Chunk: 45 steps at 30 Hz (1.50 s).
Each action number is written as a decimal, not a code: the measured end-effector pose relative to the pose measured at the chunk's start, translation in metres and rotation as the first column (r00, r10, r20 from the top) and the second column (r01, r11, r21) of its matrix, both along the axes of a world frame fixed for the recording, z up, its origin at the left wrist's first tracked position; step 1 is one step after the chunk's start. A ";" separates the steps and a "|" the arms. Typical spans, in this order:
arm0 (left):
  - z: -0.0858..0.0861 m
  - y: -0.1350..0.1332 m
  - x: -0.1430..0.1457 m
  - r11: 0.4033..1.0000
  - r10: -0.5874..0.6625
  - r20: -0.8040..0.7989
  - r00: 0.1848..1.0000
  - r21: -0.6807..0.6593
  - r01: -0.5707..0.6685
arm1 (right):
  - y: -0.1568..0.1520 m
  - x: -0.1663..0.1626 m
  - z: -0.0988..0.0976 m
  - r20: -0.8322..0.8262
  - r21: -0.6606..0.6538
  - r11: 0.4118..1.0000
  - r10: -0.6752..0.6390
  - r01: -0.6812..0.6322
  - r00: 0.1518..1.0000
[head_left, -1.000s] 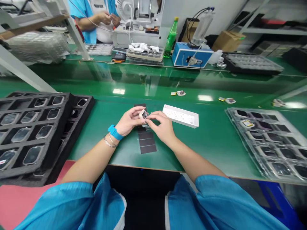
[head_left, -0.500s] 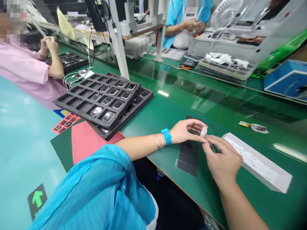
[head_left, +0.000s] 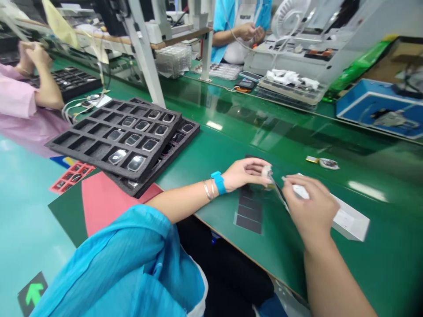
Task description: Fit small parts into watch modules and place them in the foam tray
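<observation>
Head view: left hand [head_left: 243, 172] pinches one small pale piece [head_left: 266, 172]; right hand [head_left: 309, 206] just beside it, its grip perhaps closed, too blurred to tell.

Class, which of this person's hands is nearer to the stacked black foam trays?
Left. The left hand is closer, a short way off to the trays' right side without touching them; the right hand lies farther away, beyond the left hand.
</observation>
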<state>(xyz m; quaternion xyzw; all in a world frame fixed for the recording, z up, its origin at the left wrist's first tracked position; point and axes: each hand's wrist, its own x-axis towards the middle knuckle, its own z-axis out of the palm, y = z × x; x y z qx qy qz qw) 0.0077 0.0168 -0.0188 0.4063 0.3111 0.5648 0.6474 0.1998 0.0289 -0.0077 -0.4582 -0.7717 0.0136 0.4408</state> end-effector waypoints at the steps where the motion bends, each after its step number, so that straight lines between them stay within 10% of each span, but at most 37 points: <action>1: 0.001 -0.001 -0.001 0.999 -0.025 0.036 0.999 -0.047 0.026 | 0.008 0.012 0.004 0.055 -0.038 0.995 -0.089 0.091 0.995; 5: 0.005 -0.005 -0.003 0.983 -0.110 0.122 0.986 -0.137 0.127 | 0.022 0.053 0.017 0.210 -0.346 0.856 -0.329 0.384 0.921; 10: 0.006 -0.005 -0.003 0.975 -0.166 0.064 0.984 -0.136 0.173 | -0.003 0.015 0.013 -0.413 -0.435 0.870 0.036 -0.231 0.910; 14: 0.008 -0.009 -0.002 0.982 -0.158 0.048 0.986 -0.099 0.162 | -0.024 -0.020 0.005 -0.582 -0.370 0.833 0.139 -0.413 0.801; 35: 0.008 -0.008 -0.003 0.993 -0.117 -0.081 0.990 -0.007 0.117 | -0.021 -0.016 -0.004 -0.653 -0.405 0.789 0.104 -0.462 0.750; 42: 0.005 -0.006 -0.001 0.997 -0.081 -0.085 0.993 -0.007 0.081 | -0.024 -0.020 -0.006 -0.437 -0.334 0.902 0.109 -0.273 0.893; 45: 0.007 -0.006 -0.001 0.996 -0.083 -0.053 0.995 -0.023 0.082 | -0.020 -0.022 -0.008 -0.588 -0.440 0.806 0.074 -0.395 0.806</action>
